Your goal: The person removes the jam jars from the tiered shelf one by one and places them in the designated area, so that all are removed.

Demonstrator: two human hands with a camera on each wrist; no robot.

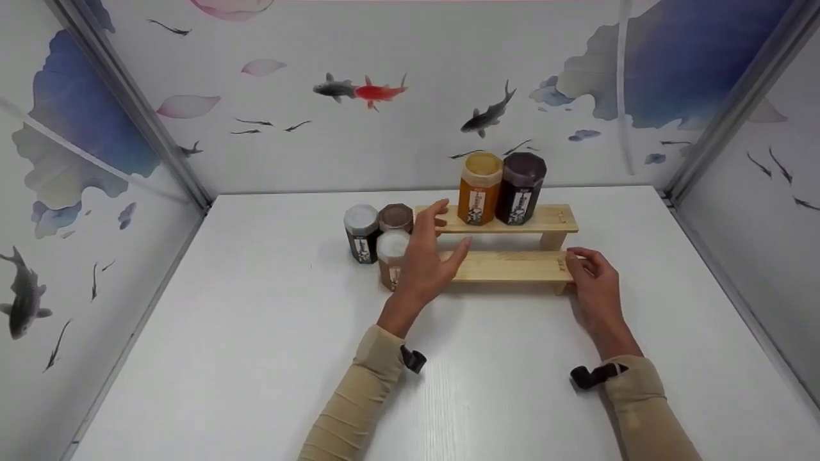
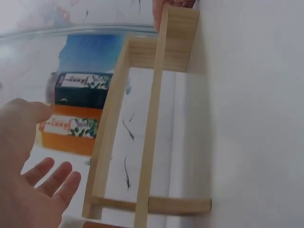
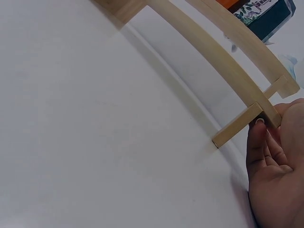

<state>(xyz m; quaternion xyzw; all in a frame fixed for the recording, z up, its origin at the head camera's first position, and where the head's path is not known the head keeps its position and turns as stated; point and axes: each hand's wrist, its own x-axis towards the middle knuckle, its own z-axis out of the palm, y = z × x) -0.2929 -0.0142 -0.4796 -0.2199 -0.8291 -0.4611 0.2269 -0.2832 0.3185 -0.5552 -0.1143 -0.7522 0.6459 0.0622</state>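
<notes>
A two-tier wooden rack [image 1: 512, 266] stands on the white table, its lower plank in front of the higher one. My right hand [image 1: 597, 291] pinches the right end of the lower plank; in the right wrist view its fingertips [image 3: 259, 124] reach under that end. Over the rack's left end hovers my left hand [image 1: 428, 261], fingers spread and nothing in its grasp. On the upper plank an orange jar [image 1: 480, 192] and a dark purple jar [image 1: 522, 189] sit side by side. The left wrist view shows this hand beside both jars.
Left of the rack cluster a dark jar with a pale lid [image 1: 362, 232], a brown-lidded jar [image 1: 396, 218] and a brownish jar with a white lid [image 1: 388, 259], which my left hand partly covers. White printed walls [image 1: 410, 141] border the table [image 1: 256, 358].
</notes>
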